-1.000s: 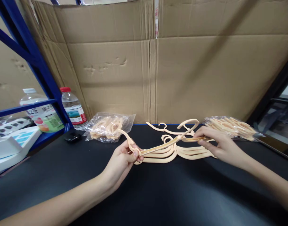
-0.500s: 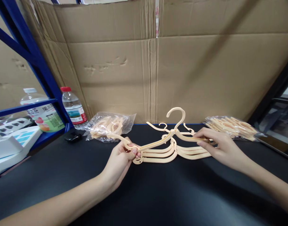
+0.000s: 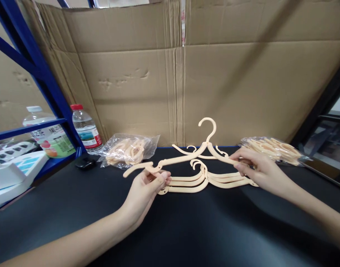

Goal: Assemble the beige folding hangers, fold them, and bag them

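I get fairly bright, diffuse light on the tall brown cardboard wall, crossed by a soft diagonal shadow at two o'clock. The smooth black desk carries a darker shadow at four and pale sheen toward five. Glints fleck the crinkled clear plastic bag near eight; the blue metal frame looks wide-angle stretched at ten.

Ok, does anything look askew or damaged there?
Two things: a curved piece juts past the left end of the held hanger, while the nearest stacked hanger shows none; and the cardboard has scuffs or dents on its left side. Nothing looks spilled.
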A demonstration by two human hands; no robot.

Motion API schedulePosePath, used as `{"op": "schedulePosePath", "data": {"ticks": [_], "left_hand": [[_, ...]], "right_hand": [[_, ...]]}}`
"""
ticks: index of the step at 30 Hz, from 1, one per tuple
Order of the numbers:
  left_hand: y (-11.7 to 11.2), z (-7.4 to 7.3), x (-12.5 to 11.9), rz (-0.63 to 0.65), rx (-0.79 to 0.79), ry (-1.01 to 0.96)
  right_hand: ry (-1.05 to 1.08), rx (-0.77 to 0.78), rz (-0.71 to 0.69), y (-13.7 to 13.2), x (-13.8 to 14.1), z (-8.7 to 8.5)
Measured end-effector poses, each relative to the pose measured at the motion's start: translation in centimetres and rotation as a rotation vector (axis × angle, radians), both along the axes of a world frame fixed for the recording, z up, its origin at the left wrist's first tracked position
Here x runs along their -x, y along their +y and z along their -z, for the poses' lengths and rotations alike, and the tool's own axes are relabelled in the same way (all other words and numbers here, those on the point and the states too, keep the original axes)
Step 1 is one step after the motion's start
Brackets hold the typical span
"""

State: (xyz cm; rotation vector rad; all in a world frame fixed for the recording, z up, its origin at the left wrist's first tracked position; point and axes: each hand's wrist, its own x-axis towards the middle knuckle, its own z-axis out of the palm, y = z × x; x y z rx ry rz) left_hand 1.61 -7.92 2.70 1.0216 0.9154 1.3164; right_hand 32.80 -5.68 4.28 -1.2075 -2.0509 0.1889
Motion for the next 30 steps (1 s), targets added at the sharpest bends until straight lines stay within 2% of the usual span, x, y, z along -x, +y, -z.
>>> {"op": "schedulePosePath", "data": {"ticks": [2,3,8,10,12,14,17,19,21,26,30], "left_hand": [[-0.5,0.2,-0.2,0.067,-0.056,0.157],[-0.8,0.3,-0.2,0.105,-0.133,0.271],[-2.2,0.0,0.0,0.301,-0.824,0.862],[-2.5,0.0,0.1,0.353,-0.986,1.008],[-2.4,0.1,0.0,0.341,-1.08,1.114],[-2.3,0.4,0.0,0.299,-1.142,1.197],[-2.0,0.8,-0.1,0.267,-1.172,1.262],[-1.8,1.0,0.0,0.274,-1.169,1.261],[-1.8,1.2,0.0,0.305,-1.156,1.262],[-1.6,1.8,0.1,0.35,-1.129,1.392],[-1.4,1.8,0.1,0.348,-1.084,1.468]], "right_hand": [[0.07,0.101,-0.027,0.1,-0.4,-0.3],[0.094,0.158,-0.038,0.1,-0.6,-0.5],[0.075,0.417,-0.068,0.1,-1.9,-1.2],[0.04,0.492,-0.123,0.0,-2.1,-1.3],[-0.013,0.544,-0.18,-0.1,-2.2,-1.4],[-0.063,0.564,-0.214,-0.3,-2.1,-1.5],[-0.188,0.495,-0.226,-0.4,-2.1,-1.7],[-0.293,0.457,-0.229,-0.4,-2.2,-1.8],[-0.368,0.483,-0.225,-0.4,-2.4,-1.8],[-0.43,0.596,-0.171,-0.3,-2.5,-1.9],[-0.445,0.565,-0.134,-0.1,-2.5,-1.5]]}}
